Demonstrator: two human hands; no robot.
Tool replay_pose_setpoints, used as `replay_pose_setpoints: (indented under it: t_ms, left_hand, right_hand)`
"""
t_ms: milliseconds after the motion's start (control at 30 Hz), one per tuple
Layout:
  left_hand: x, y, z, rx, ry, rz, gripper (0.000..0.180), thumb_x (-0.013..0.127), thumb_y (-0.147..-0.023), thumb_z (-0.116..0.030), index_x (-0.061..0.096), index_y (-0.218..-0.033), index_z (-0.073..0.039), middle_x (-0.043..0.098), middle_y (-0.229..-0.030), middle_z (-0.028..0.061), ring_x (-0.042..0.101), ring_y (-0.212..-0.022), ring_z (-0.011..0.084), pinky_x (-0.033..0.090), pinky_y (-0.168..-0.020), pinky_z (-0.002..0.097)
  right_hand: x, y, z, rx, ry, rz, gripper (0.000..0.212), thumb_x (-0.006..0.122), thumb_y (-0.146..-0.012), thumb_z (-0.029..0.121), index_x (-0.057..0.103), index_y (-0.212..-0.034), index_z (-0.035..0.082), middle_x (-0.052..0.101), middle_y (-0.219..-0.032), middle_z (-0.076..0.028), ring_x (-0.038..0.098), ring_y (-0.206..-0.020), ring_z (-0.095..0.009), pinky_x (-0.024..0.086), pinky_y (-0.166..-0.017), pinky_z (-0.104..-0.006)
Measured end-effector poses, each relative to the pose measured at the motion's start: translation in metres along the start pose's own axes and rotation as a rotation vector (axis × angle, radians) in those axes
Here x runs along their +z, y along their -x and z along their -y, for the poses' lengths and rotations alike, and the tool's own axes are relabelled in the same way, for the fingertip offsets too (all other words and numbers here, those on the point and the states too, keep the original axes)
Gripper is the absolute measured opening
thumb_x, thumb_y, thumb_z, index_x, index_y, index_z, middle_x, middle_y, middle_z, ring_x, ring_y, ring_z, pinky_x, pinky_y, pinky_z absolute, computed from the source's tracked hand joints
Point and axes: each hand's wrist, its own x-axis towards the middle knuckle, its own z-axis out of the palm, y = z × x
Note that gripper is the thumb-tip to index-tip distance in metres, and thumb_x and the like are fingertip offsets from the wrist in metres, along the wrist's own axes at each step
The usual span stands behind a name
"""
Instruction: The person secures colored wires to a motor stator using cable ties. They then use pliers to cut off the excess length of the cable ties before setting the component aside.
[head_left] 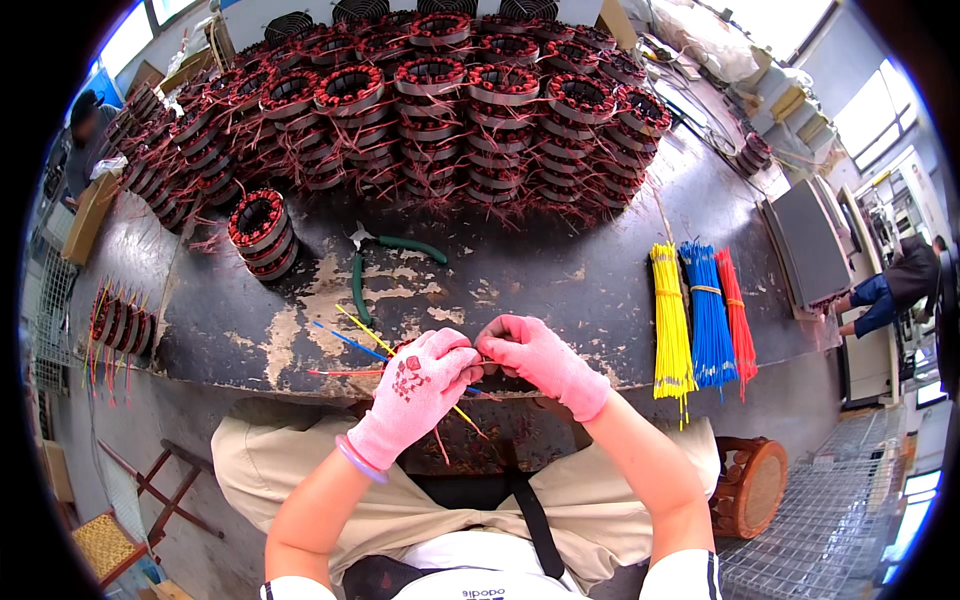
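My left hand (420,383), in a pink glove, is closed with its fingertips pinched together at the table's near edge. Yellow wire (362,325), blue wire (345,341) and red wire (340,373) stick out to its left, and more wire ends show below it. Most of what lies under that hand is hidden. Close beside it, my right hand (545,366), also gloved in pink, pinches thumb and forefinger together; what is between them is too small to make out. Beyond the hands, pliers with green handles (359,288) lie spread on the worn table.
Stacks of wound stator cores (430,125) with red leads fill the far side. A shorter stack (264,235) stands nearer, left. At right lie yellow (668,320), blue (706,318) and red (738,320) wire bundles. Cores with coloured leads (122,325) sit far left. Another person (890,288) is at right.
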Motion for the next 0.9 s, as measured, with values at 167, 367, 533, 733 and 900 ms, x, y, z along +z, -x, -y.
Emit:
replay_pose_setpoints:
  t_ms: [167,367,533,733,900]
  left_hand:
    - [-0.004,-0.001,-0.002,-0.053,0.041,0.010,0.017,0.074,-0.082,-0.008,0.068,-0.097,-0.004,0.064,-0.101,0.0095,0.065,-0.093,0.0319,0.053,-0.080,0.0423]
    - [-0.001,0.001,-0.001,-0.067,0.066,0.019,0.018,0.073,-0.083,-0.008,0.068,-0.099,-0.004,0.065,-0.102,0.0112,0.065,-0.093,0.0333,0.053,-0.081,0.0427]
    - [-0.003,-0.002,-0.002,-0.050,0.081,0.037,0.017,0.073,-0.082,-0.006,0.067,-0.098,-0.004,0.063,-0.100,0.0113,0.064,-0.092,0.0332,0.053,-0.078,0.0430]
    - [-0.003,0.000,0.001,-0.045,0.099,0.032,0.016,0.073,-0.081,-0.006,0.066,-0.095,-0.005,0.062,-0.097,0.0105,0.064,-0.089,0.0326,0.053,-0.076,0.0429]
    - [0.000,-0.002,0.000,-0.042,0.117,0.016,0.015,0.074,-0.081,-0.006,0.066,-0.094,-0.005,0.063,-0.098,0.0099,0.064,-0.088,0.0321,0.053,-0.076,0.0426]
  right_hand:
    - [0.004,0.036,0.005,-0.440,0.706,-0.327,0.036,0.077,-0.084,0.023,0.067,-0.115,0.009,0.072,-0.111,-0.007,0.071,-0.083,-0.021,0.056,-0.074,-0.0345]
    - [0.006,0.027,-0.015,-0.854,1.282,-0.324,0.042,0.074,-0.080,0.021,0.065,-0.120,0.011,0.068,-0.118,-0.005,0.067,-0.086,-0.024,0.056,-0.079,-0.0375]
    - [-0.006,0.012,-0.015,-0.743,0.940,-0.081,0.016,0.067,-0.088,0.018,0.069,-0.102,0.009,0.070,-0.093,-0.005,0.065,-0.077,-0.019,0.053,-0.071,-0.0340]
    - [-0.005,0.026,0.024,0.193,0.221,0.170,0.020,0.056,-0.098,0.022,0.067,-0.097,0.005,0.063,-0.081,-0.003,0.059,-0.072,-0.010,0.048,-0.068,-0.0275]
    - [-0.003,0.034,0.006,-0.764,1.039,-0.210,0.017,0.066,-0.091,0.015,0.068,-0.104,0.005,0.070,-0.097,-0.010,0.068,-0.090,-0.029,0.053,-0.075,-0.0367]
